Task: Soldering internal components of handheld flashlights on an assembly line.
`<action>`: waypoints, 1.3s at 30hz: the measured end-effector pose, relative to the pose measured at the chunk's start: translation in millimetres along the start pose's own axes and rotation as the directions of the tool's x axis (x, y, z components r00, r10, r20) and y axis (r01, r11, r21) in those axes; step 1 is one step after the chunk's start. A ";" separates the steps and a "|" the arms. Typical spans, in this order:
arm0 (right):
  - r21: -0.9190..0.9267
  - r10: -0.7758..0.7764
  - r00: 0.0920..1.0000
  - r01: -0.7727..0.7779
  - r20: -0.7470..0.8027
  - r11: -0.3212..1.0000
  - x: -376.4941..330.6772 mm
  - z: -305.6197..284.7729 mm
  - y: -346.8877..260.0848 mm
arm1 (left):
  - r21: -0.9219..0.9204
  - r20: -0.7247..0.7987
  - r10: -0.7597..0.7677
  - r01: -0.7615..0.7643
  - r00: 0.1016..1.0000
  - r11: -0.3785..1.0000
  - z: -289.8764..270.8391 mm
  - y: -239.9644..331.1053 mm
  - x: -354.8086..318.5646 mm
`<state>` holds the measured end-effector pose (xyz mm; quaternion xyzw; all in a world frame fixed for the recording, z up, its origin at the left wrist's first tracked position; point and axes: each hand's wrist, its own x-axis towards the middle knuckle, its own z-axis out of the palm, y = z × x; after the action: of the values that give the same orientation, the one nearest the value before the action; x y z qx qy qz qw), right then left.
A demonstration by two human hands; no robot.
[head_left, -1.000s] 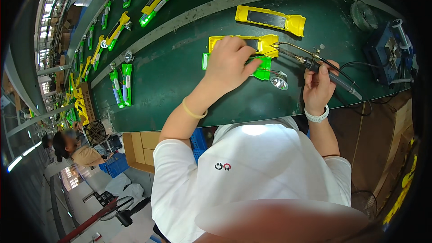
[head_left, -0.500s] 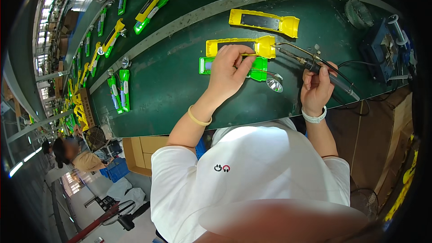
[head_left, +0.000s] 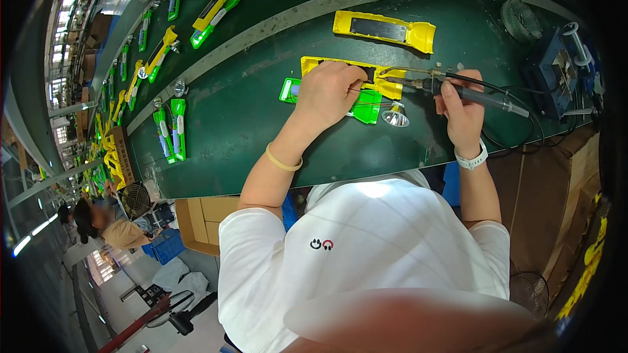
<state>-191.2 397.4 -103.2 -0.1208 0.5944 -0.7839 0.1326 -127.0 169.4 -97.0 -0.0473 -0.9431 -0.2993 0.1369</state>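
Note:
My right hand (head_left: 463,108) grips a soldering iron (head_left: 481,96) with a thin solder feed tube along it. The iron's tip points left into the wide end of a yellow flashlight shell half (head_left: 390,85). My left hand (head_left: 328,95) lies over that shell, thumb and fingers drawn together near its dark inner panel; what they pinch is hidden. Partly under this hand sits a green shell half (head_left: 367,110), tilted on the bench. Thin wires run from beside my left fingers toward a shiny reflector (head_left: 395,116) just right of the green half.
Another yellow shell half (head_left: 383,30) lies farther back. At the right stand a blue solder-feed unit (head_left: 555,75) with a spool and a wire-mesh coil (head_left: 521,18). Green flashlight parts (head_left: 178,127) lie at left; a metal rail (head_left: 288,18) crosses the bench. A co-worker (head_left: 111,222) sits far left.
The iron and my right hand moved left and level, bringing the tip into the yellow shell. My left fingers shifted onto the shell. The green half tilted, and the reflector moved slightly left and up.

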 end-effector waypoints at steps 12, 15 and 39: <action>-0.151 0.038 0.995 -0.023 0.094 0.988 9.1 -1.3 17.4 | 0.101 0.087 -0.011 0.002 0.996 0.995 -2.1 3.9 7.0; -0.142 -0.007 0.997 0.018 0.081 0.990 5.4 -3.1 16.9 | 0.101 0.086 -0.020 0.011 0.996 0.995 -3.0 3.8 7.5; 0.015 -0.026 0.997 0.025 0.075 1.000 3.7 3.0 13.1 | -0.095 -0.010 0.079 -0.079 0.997 0.992 -13.8 28.4 -2.6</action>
<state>-192.8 390.0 -114.9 -0.1569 0.5818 -0.7846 0.1459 -116.5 184.6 -71.2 -0.0900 -0.9246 -0.3386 0.1494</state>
